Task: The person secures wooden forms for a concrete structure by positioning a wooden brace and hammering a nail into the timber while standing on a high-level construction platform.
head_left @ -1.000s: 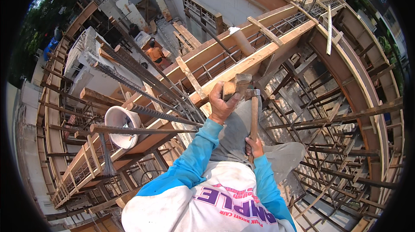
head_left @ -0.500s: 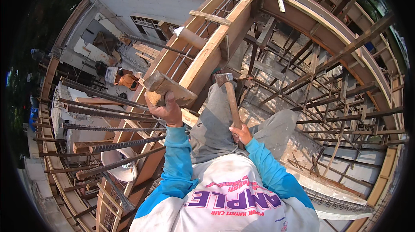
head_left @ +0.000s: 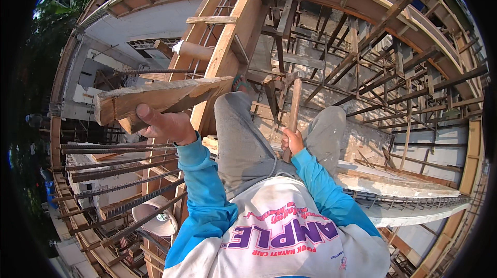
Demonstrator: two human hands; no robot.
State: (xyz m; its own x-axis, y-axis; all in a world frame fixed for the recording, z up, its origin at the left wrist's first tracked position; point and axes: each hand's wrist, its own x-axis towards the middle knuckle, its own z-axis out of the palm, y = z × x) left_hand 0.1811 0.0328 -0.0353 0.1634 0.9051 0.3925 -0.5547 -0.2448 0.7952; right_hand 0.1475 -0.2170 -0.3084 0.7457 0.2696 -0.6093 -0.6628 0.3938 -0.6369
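My left hand (head_left: 168, 125) grips a rough, split piece of wooden board (head_left: 171, 96) from below, its thumb against the near face. The board lies nearly level, slanting up to the right, in front of the long timber formwork (head_left: 235, 34). In my right hand (head_left: 293, 141) is the wooden handle of a hatchet (head_left: 294, 107), held upright over my lap. Its dark metal head points to the left and partly blends with the timbers behind. My fingers are wrapped low on the handle, between my knees.
Several ribbed steel bars (head_left: 124, 172) stick out at the left, by a pale hat-like object (head_left: 154, 217). A pale tube (head_left: 194, 50) crosses the formwork, which has rebar inside. Below on the right is a deep drop with wooden props (head_left: 409, 76). My sandalled foot (head_left: 240, 84) shows ahead.
The board has turned from facing me to lying lengthwise and moved left with my left hand. The hatchet has tilted and turned, so its head shows less plainly. The view has shifted right.
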